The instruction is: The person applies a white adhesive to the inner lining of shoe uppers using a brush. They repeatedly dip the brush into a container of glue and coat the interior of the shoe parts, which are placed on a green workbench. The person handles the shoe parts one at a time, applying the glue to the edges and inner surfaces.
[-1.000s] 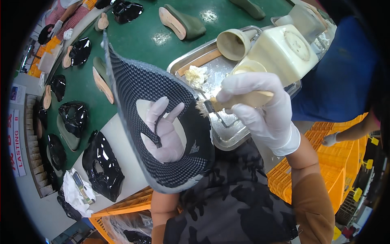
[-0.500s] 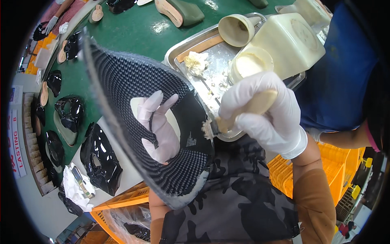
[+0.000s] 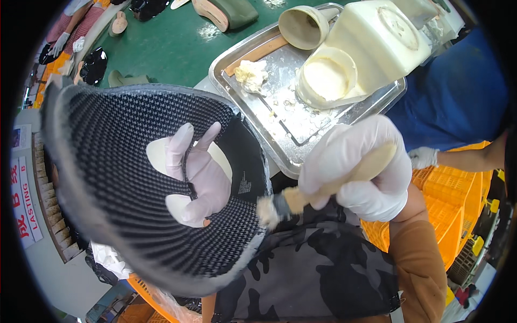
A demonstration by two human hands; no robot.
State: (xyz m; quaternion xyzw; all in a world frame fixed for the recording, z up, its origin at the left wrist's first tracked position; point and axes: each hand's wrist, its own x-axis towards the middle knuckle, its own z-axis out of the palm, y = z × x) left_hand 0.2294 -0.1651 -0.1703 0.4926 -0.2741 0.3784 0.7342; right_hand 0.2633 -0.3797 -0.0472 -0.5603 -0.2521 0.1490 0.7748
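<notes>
A shoe upper (image 3: 118, 161) is held up in front of me, its black-and-grey patterned lining facing me. My white-gloved left hand (image 3: 207, 185) supports it from behind; the fingers poke through its cut-out opening and around a narrow strap. White paste coats parts of the upper's edge. My right hand (image 3: 358, 169), also gloved, grips the wooden handle of a brush (image 3: 293, 200). The paste-smeared bristles touch or nearly touch the upper's right edge, low down. Beside my right hand, a cup of white paste (image 3: 327, 78) stands in a metal tray (image 3: 231, 89).
The tray also holds a wooden strip (image 3: 258, 55), a paste-crusted lump (image 3: 251, 75) and a tipped beige cup (image 3: 301, 29). A large whitish container (image 3: 377, 48) leans there. Shoe forms (image 3: 226, 13) lie on the green table (image 3: 161, 48). At right are a co-worker's gloved hand (image 3: 424, 158) and orange crates (image 3: 449, 188).
The upper has swung leftward and turned its lining more fully toward me. My right hand and the brush have moved down, the bristles now lower along the edge.
</notes>
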